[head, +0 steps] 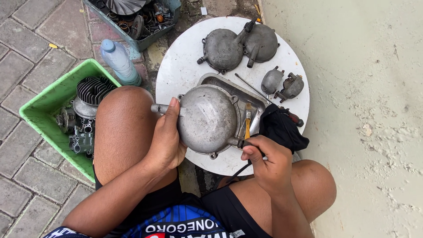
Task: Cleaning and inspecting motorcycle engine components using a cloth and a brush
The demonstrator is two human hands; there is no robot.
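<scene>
Domed grey metal cover (pixel 208 118), dull, scuffed; left hand (pixel 167 141) gripping rim

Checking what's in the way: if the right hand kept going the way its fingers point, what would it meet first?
The right hand points up-left; it would probably meet the domed metal cover first, at the stub by its fingertips. The brush lies just beyond; depth is uncertain.

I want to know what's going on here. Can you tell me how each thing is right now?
Round metal cover: held up, dome side showing.
Left hand: gripping the cover's edge.
Right hand: closed on a tool at the cover's rim.
Plastic bottle: upright, capped.
Green crate: holding engine parts.
Metal tray: lying on the white board.
</scene>
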